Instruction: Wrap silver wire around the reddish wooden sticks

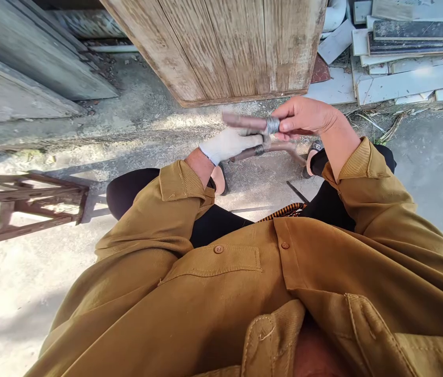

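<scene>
My left hand (231,144), in a white work glove, is closed around brown wooden sticks between my knees. The upper stick (245,121) is blurred by motion and has grey wire (272,124) wound in a tight coil near its right end. My bare right hand (306,116) pinches that end at the coil with thumb and fingers. Below the glove runs a lower stick (280,146) with a bent right end and a darker wire wrapping (259,150). Whether the two sticks join is hidden by my hands.
A weathered wooden panel (237,52) stands just ahead. Stacked boards (413,78) lie at the right, a wooden stool-like frame (29,201) at the left. On the concrete floor near my lap are a black-and-orange striped item (284,211) and a thin dark rod (297,192).
</scene>
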A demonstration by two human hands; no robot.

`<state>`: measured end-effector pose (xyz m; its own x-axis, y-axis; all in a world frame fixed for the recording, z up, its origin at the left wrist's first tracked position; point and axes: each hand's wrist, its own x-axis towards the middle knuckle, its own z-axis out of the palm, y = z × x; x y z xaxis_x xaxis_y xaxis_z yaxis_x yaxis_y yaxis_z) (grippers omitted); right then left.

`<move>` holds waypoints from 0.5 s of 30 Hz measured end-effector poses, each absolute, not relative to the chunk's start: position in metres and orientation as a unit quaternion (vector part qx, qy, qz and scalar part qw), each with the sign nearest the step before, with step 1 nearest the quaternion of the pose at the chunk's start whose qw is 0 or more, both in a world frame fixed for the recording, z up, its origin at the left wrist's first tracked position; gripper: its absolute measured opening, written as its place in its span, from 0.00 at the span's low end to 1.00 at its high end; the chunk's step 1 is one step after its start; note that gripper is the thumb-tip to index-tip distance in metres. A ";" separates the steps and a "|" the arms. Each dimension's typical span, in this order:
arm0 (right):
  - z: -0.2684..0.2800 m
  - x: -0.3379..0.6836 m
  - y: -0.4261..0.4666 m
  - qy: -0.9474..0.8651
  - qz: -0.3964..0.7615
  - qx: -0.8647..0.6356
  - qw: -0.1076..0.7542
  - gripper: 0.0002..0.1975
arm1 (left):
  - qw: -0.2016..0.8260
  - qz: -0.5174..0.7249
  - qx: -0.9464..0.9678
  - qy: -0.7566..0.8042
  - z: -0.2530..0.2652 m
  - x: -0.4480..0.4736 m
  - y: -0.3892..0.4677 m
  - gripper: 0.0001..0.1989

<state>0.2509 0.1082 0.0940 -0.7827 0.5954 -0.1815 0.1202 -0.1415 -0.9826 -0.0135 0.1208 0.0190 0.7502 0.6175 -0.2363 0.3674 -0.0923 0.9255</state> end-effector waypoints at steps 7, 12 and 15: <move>0.093 0.243 0.107 -0.547 0.693 -0.311 0.351 0.32 | 0.385 -0.023 0.823 0.418 0.021 -0.010 0.113 0.41; 0.089 0.249 0.116 -0.525 0.627 -0.388 0.424 0.30 | 0.387 0.055 0.791 0.470 0.021 -0.010 0.118 0.36; 0.094 0.251 0.115 -0.515 0.613 -0.413 0.433 0.26 | 0.410 0.093 0.772 0.476 0.023 -0.009 0.124 0.27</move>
